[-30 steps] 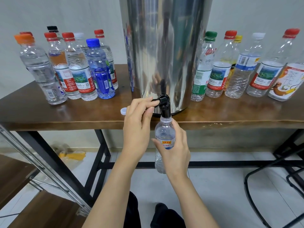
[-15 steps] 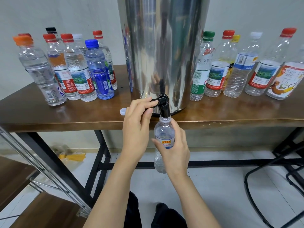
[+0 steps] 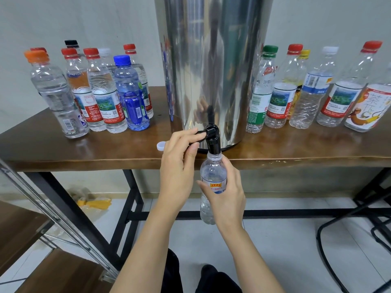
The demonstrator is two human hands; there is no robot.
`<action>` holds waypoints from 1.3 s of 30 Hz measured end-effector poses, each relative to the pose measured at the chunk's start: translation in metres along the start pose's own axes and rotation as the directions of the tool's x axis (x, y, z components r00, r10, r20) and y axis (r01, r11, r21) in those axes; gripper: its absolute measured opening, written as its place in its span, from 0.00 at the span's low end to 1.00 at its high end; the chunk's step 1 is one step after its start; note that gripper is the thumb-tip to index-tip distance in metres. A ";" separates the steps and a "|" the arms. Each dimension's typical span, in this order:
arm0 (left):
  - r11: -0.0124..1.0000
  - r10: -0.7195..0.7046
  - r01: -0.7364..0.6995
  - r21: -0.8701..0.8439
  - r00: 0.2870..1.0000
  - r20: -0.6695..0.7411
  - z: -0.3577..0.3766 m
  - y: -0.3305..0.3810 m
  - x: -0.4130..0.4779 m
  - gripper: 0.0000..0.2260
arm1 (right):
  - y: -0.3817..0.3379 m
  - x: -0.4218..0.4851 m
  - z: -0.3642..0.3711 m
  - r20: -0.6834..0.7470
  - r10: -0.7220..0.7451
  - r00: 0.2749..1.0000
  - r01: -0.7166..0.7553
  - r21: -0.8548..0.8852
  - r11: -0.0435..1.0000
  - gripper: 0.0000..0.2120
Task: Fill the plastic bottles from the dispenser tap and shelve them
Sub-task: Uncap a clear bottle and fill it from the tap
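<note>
1. Head view, far left: a metal-framed shelf rack (image 3: pixel 31 220) with wooden boards stands low beside the wooden table (image 3: pixel 74 151).
2. On the table's left part, a cluster of capped bottles (image 3: pixel 99 96) stands upright and close together. A blue bottle (image 3: pixel 131 98) sits at its right front corner.
3. A small white cap (image 3: pixel 160 146) lies on the table near the front edge, just beside the left hand.
4. The left hand (image 3: pixel 179 163) reaches up to the tap, thumb and forefingers pinching the black lever (image 3: pixel 198 135), which sticks out to the left.
5. The steel dispenser (image 3: pixel 211 60) stands mid-table, and its black tap (image 3: pixel 213 142) overhangs the front edge.
6. The clear bottle (image 3: pixel 212 176) is uncapped and upright, held below the table edge with its mouth right up against the tap's spout. I cannot tell how full it is.
7. The right hand (image 3: pixel 227 199) wraps fingers and thumb round the bottle's middle, partly over the label.
8. Right of the dispenser, a row of capped bottles (image 3: pixel 306 96) stands along the table, with green, red, yellow and white caps.
9. Far right, a black chair frame (image 3: pixel 347 227) rests on the floor.
</note>
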State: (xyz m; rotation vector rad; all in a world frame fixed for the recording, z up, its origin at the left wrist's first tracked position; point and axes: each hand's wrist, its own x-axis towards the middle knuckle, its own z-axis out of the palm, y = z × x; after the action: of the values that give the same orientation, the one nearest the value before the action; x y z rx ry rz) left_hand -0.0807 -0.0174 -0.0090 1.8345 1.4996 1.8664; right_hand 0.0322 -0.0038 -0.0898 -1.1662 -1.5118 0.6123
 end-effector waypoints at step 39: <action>1.000 -0.013 0.013 -0.024 1.000 -0.002 0.001 0.003 -0.001 0.12 | 0.000 0.001 -0.003 0.009 0.013 1.000 -0.013 -0.006 1.000 0.37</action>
State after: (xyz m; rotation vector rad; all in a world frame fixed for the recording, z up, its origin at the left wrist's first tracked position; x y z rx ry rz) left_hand -0.0784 -0.0188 -0.0082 1.8085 1.4797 1.8722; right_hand 0.0346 -0.0037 -0.0889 -1.1799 -1.5152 0.6233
